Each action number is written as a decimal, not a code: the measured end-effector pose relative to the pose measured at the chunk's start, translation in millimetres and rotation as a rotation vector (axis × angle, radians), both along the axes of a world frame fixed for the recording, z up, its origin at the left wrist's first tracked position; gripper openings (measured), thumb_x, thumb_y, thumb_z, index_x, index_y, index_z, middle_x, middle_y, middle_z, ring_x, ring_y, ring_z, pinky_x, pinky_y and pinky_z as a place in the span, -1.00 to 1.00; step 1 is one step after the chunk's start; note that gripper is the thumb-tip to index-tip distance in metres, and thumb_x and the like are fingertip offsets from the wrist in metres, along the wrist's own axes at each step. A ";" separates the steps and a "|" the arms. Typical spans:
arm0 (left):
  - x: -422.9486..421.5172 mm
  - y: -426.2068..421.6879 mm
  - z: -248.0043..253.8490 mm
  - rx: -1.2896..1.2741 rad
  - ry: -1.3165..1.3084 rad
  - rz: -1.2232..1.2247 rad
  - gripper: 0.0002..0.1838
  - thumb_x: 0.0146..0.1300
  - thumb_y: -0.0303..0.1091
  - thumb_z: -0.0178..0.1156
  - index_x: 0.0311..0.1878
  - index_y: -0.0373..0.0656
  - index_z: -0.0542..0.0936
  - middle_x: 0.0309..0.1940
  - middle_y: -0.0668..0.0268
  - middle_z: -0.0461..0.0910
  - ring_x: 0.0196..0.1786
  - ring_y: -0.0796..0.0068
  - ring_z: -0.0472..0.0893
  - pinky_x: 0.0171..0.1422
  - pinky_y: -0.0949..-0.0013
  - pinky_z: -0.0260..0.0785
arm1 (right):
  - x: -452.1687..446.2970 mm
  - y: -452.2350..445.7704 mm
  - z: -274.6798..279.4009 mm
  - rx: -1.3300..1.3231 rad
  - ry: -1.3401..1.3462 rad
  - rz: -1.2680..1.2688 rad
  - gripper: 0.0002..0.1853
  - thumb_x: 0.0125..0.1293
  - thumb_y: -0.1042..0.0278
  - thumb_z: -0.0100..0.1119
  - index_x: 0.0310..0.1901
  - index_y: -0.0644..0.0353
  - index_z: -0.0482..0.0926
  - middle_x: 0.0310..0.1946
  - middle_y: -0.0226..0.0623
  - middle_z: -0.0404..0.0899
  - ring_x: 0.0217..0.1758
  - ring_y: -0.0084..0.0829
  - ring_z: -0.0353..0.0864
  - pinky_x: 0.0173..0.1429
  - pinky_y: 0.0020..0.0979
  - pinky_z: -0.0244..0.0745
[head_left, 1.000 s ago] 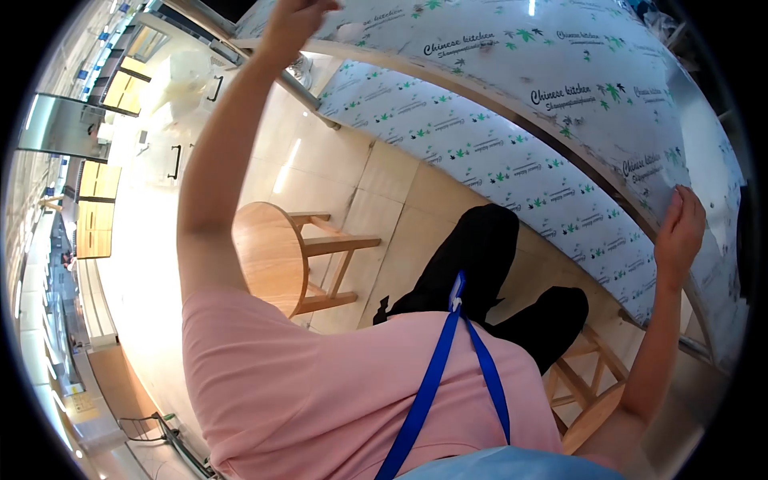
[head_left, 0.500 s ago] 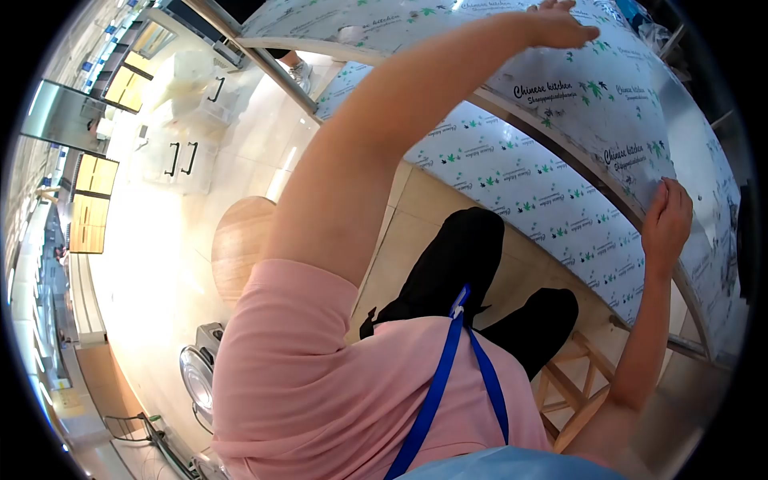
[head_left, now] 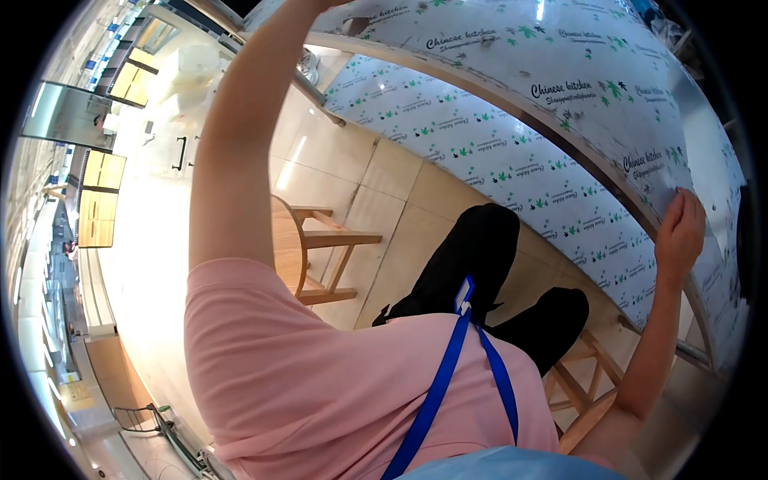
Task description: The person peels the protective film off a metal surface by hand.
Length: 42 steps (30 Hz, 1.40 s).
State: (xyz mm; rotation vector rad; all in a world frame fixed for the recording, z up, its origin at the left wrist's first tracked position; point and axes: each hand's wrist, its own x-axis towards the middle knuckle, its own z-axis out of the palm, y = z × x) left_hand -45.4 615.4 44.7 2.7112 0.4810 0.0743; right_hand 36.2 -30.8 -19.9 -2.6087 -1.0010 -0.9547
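Observation:
My left arm stretches up past the left side of the table, and only a sliver of my left hand [head_left: 330,3] shows at the top edge of the view. Its fingers are cut off, so what it touches is hidden. Over at the right, my right hand [head_left: 680,236] rests on the near edge of the table, fingers loosely extended on the surface, with nothing visible in it. The tabletop [head_left: 512,60] is covered in film printed with green leaves and "Chinese kitchen" lettering. A dark spot or torn patch [head_left: 357,26] in the film lies near my left hand.
Below the tabletop, a lower shelf [head_left: 480,160] has the same printed film. A wooden stool [head_left: 336,238] stands on the tiled floor at my left; another wooden stool [head_left: 572,388] is beneath me. Clear plastic bins [head_left: 192,68] are farther left. A blue lanyard [head_left: 436,376] hangs over my shirt.
My left hand has swept left across the tabletop, almost out of view. My right hand stays at the table edge. More of the left stool shows.

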 end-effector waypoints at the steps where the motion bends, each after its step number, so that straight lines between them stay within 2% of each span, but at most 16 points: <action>1: -17.9 -1.4 2.7 0.014 0.015 -0.015 -0.62 0.18 -0.16 0.28 0.00 -0.18 0.65 -0.17 0.18 0.68 -0.10 0.34 0.61 0.01 0.27 0.45 | -0.2 -0.3 0.8 0.003 0.013 -0.001 -0.73 0.46 0.34 -0.07 -0.07 0.34 0.58 -0.10 -0.09 0.62 0.01 -0.08 0.57 0.10 -0.21 0.47; 3: -51.5 -13.4 8.4 0.048 0.047 -0.052 -0.68 0.20 -0.14 0.27 -0.13 -0.20 0.68 -0.34 0.25 0.69 -0.22 0.43 0.61 -0.09 0.31 0.44 | -0.3 -0.5 0.5 0.000 -0.006 0.006 -0.73 0.46 0.35 -0.08 -0.07 0.34 0.58 -0.09 -0.09 0.61 0.01 -0.07 0.57 0.10 -0.21 0.46; 6: -79.1 -31.2 11.8 0.077 0.124 0.023 -0.70 0.22 -0.12 0.25 -0.24 -0.21 0.66 -0.36 0.28 0.67 -0.21 0.44 0.60 -0.11 0.34 0.44 | 0.6 -3.4 -1.1 -0.008 -0.010 0.005 -0.73 0.46 0.36 -0.08 -0.07 0.34 0.58 -0.08 -0.09 0.61 0.01 -0.07 0.57 0.10 -0.22 0.46; 10: -82.1 -19.4 5.5 0.089 0.103 -0.023 -0.74 0.27 -0.18 0.20 -0.23 -0.19 0.66 -0.32 0.26 0.68 -0.23 0.42 0.63 -0.15 0.30 0.45 | -2.1 -2.2 1.2 0.000 0.024 -0.004 -0.73 0.46 0.37 -0.10 -0.06 0.34 0.58 -0.08 -0.08 0.61 0.02 -0.07 0.57 0.11 -0.22 0.46; 13: -76.5 -17.4 10.0 0.241 0.156 -0.164 -0.76 0.24 -0.22 0.18 -0.25 -0.20 0.68 -0.35 0.22 0.69 -0.26 0.37 0.65 -0.17 0.27 0.46 | 0.1 -5.1 0.1 -0.008 0.019 0.001 -0.72 0.47 0.37 -0.11 -0.06 0.34 0.58 -0.07 -0.07 0.61 0.02 -0.07 0.57 0.11 -0.22 0.45; 16: -64.8 -28.6 12.0 0.315 0.277 -0.099 -0.75 0.19 -0.23 0.17 -0.30 -0.20 0.72 -0.41 0.19 0.69 -0.30 0.35 0.66 -0.19 0.26 0.46 | 1.4 -6.5 -0.6 0.001 0.027 0.017 -0.72 0.47 0.38 -0.12 -0.06 0.34 0.58 -0.07 -0.06 0.61 0.03 -0.07 0.57 0.11 -0.22 0.45; 25: -63.8 -16.1 14.0 0.286 0.249 -0.176 -0.72 0.15 -0.20 0.17 -0.33 -0.22 0.72 -0.47 0.20 0.67 -0.34 0.40 0.65 -0.24 0.27 0.46 | -0.8 -6.4 0.7 0.003 0.039 -0.005 -0.73 0.47 0.39 -0.12 -0.06 0.34 0.58 -0.06 -0.06 0.60 0.03 -0.08 0.57 0.11 -0.22 0.46; 28: -70.5 -15.7 14.0 -0.033 0.115 -0.026 -0.70 0.15 -0.17 0.19 -0.32 -0.24 0.70 -0.48 0.22 0.67 -0.35 0.43 0.64 -0.24 0.26 0.45 | -1.4 -6.7 1.1 0.002 0.037 0.010 -0.73 0.47 0.40 -0.12 -0.06 0.34 0.58 -0.07 -0.06 0.60 0.02 -0.08 0.57 0.11 -0.23 0.46; 31: -73.8 -34.5 21.8 0.030 0.101 -0.103 -0.71 0.17 -0.18 0.19 -0.33 -0.24 0.69 -0.45 0.17 0.67 -0.34 0.34 0.65 -0.20 0.25 0.46 | -2.2 -7.2 0.2 0.001 0.049 -0.020 -0.72 0.47 0.39 -0.13 -0.05 0.34 0.58 -0.07 -0.06 0.60 0.02 -0.08 0.58 0.11 -0.24 0.46; 34: -63.6 -38.2 26.0 0.464 0.150 -0.341 -0.73 0.18 -0.20 0.17 -0.36 -0.22 0.69 -0.44 0.09 0.66 -0.32 0.17 0.65 -0.17 0.19 0.47 | -1.7 -7.4 0.7 -0.001 0.042 -0.007 -0.72 0.47 0.39 -0.12 -0.05 0.34 0.58 -0.07 -0.06 0.60 0.02 -0.09 0.58 0.10 -0.24 0.47; 37: -58.6 -48.6 23.1 0.737 0.224 -0.390 -0.74 0.18 -0.22 0.15 -0.41 -0.21 0.68 -0.44 0.04 0.64 -0.29 0.03 0.63 -0.15 0.11 0.47 | -2.7 -6.7 1.2 -0.007 0.028 0.001 -0.72 0.47 0.40 -0.12 -0.06 0.34 0.58 -0.07 -0.07 0.60 0.02 -0.09 0.58 0.10 -0.24 0.47; 40: -54.8 -58.3 26.0 0.918 0.309 -0.457 -0.71 0.17 -0.17 0.16 -0.46 -0.20 0.67 -0.46 0.06 0.64 -0.29 0.02 0.63 -0.15 0.07 0.46 | -1.8 -8.5 0.3 -0.015 0.029 0.002 -0.72 0.47 0.41 -0.13 -0.06 0.35 0.59 -0.06 -0.07 0.61 0.02 -0.09 0.58 0.10 -0.24 0.47; 42: -53.9 -77.4 33.1 0.912 0.340 -0.417 -0.69 0.17 -0.15 0.15 -0.49 -0.20 0.66 -0.47 0.06 0.64 -0.29 0.02 0.64 -0.15 0.07 0.46 | -0.5 -9.7 -0.3 -0.023 0.013 0.013 -0.72 0.47 0.41 -0.13 -0.06 0.35 0.58 -0.06 -0.07 0.60 0.03 -0.08 0.58 0.11 -0.23 0.47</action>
